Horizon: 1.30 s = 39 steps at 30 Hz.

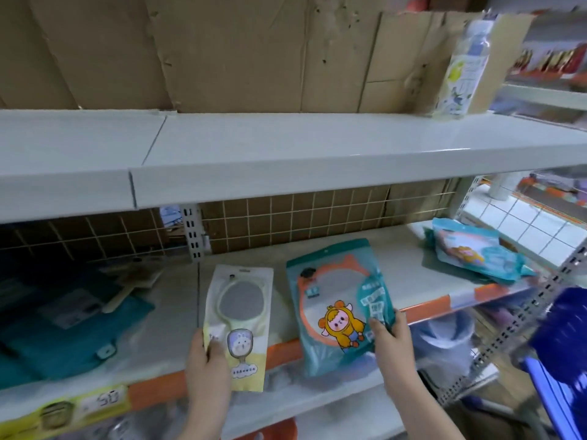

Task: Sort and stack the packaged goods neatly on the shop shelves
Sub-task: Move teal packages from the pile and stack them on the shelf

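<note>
Teal mirror packet (pixel 336 300) pinched at its lower edge by right hand (pixel 392 341), yellow mirror packet (pixel 238 322) likewise by left hand (pixel 206 360), over middle shelf (pixel 397 258); likely light, slick, fragile, so edges suit.
</note>
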### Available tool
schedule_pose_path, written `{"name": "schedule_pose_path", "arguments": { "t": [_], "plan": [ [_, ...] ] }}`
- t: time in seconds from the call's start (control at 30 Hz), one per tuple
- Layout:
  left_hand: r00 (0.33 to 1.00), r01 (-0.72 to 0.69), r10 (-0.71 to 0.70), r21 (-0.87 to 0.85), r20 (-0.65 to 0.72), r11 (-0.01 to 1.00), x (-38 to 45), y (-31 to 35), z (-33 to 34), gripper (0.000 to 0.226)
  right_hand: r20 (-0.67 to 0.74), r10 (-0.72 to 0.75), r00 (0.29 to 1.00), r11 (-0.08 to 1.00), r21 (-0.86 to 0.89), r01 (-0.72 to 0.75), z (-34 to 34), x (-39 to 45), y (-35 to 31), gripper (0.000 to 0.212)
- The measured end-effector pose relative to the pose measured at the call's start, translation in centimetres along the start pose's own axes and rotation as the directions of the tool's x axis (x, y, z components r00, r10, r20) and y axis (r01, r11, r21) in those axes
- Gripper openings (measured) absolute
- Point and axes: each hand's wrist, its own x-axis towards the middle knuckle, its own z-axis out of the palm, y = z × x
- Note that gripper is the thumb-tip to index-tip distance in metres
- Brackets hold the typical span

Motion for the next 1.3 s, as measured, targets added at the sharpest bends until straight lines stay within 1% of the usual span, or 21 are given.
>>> {"name": "schedule_pose_path", "arguments": {
  "t": [0.07, 0.13, 0.27, 0.33, 0.4, 0.53, 0.6, 0.67, 0.7, 0.73, 0.83, 0.87, 0.93, 0.97, 1.03, 1.07, 1.1, 1.17, 1.2, 1.3],
  "plan": [
    [1.0, 0.011, -0.011, 0.015, 0.027, 1.0, -0.1, 0.1, 1.9, 0.019, -0.044, 0.012, 0.999, 1.0, 0.008, -0.011, -2.0, 0.9, 0.4, 0.01],
    [0.999, 0.028, -0.028, 0.008, 0.04, 1.0, 0.2, 0.4, 3.7, 0.023, -0.079, 0.042, 0.996, 0.998, 0.043, -0.038, -3.5, 1.9, 0.7, 0.014],
    [0.993, 0.076, -0.071, -0.05, 0.094, 0.996, 1.6, 1.0, 6.9, 0.013, -0.144, 0.068, 0.987, 0.995, 0.086, -0.056, -5.4, 3.7, 1.2, 0.02],
    [0.989, 0.089, -0.083, -0.043, 0.122, 0.995, 3.0, 0.4, 8.4, 0.012, -0.165, 0.084, 0.983, 0.992, 0.104, -0.067, -6.1, 4.6, 1.3, 0.023],
    [0.985, 0.098, -0.099, 0.015, 0.139, 0.995, 4.5, -0.5, 9.8, 0.012, -0.175, 0.095, 0.98, 0.991, 0.11, -0.076, -6.7, 5.5, 1.3, 0.021],
    [0.987, 0.052, -0.081, 0.198, 0.142, 0.979, 6.0, -1.1, 11.6, 0.008, -0.199, 0.114, 0.973, 0.988, 0.123, -0.091, -6.8, 8.0, 0.6, 0.023],
    [0.985, 0.016, -0.08, 0.374, 0.155, 0.927, 6.9, -1.5, 12.1, 0.017, -0.21, 0.115, 0.971, 0.988, 0.125, -0.09, -6.5, 9.3, 0.2, 0.022],
    [0.986, 0.004, -0.093, 0.544, 0.137, 0.839, 7.7, -1.8, 12.7, 0.025, -0.22, 0.105, 0.97, 0.989, 0.121, -0.08, -6.1, 10.3, -0.2, 0.017],
    [0.987, -0.002, -0.096, 0.598, 0.131, 0.802, 8.0, -1.8, 12.9, 0.027, -0.225, 0.097, 0.969, 0.99, 0.118, -0.072, -5.9, 10.6, -0.3, 0.016],
    [0.989, -0.013, -0.084, 0.629, 0.125, 0.777, 8.1, -1.3, 13.1, 0.032, -0.225, 0.089, 0.97, 0.991, 0.114, -0.065, -5.7, 10.9, -0.5, 0.017],
    [0.989, -0.074, -0.029, 0.659, 0.143, 0.748, 8.4, -0.7, 13.3, 0.064, -0.208, 0.077, 0.975, 0.992, 0.114, -0.055, -5.4, 12.1, -0.6, 0.019],
    [0.986, -0.099, -0.014, 0.664, 0.164, 0.741, 8.5, -0.5, 13.4, 0.069, -0.203, 0.074, 0.976, 0.992, 0.111, -0.053, -5.5, 12.5, -0.5, 0.019],
    [0.978, -0.155, 0.014, 0.686, 0.208, 0.71, 8.8, -0.6, 13.7, 0.064, -0.194, 0.076, 0.978, 0.991, 0.121, -0.053, -5.7, 13.7, -0.5, 0.02],
    [0.971, -0.2, 0.034, 0.732, 0.235, 0.651, 8.8, -0.8, 14.0, 0.062, -0.194, 0.078, 0.978, 0.99, 0.128, -0.054, -6.0, 14.4, -0.5, 0.02],
    [0.953, -0.3, 0.084, 0.86, 0.292, 0.413, 8.4, -0.7, 14.7, 0.052, -0.214, 0.062, 0.975, 0.991, 0.131, -0.035, -6.9, 16.2, -0.5, 0.02],
    [0.947, -0.321, 0.113, 0.886, 0.3, 0.335, 8.2, -0.5, 15.2, 0.046, -0.226, 0.053, 0.973, 0.991, 0.132, -0.023, -7.5, 17.2, -0.5, 0.019],
    [0.944, -0.33, 0.132, 0.89, 0.304, 0.315, 7.9, -0.2, 15.7, 0.04, -0.239, 0.051, 0.97, 0.99, 0.137, -0.018, -8.3, 18.3, -0.7, 0.019],
    [0.959, -0.283, 0.134, 0.886, 0.25, 0.368, 7.3, 0.4, 16.7, 0.034, -0.27, 0.049, 0.962, 0.985, 0.171, -0.002, -10.0, 20.6, -1.1, 0.019],
    [0.968, -0.249, 0.135, 0.892, 0.213, 0.378, 7.4, 0.3, 17.0, 0.032, -0.286, 0.047, 0.957, 0.983, 0.184, 0.007, -11.1, 21.8, -1.3, 0.017],
    [0.97, -0.227, 0.168, 0.895, 0.175, 0.383, 6.5, 0.4, 18.8, 0.035, -0.318, 0.054, 0.946, 0.979, 0.204, 0.013, -14.3, 25.6, -1.8, 0.016]
  ]
}}
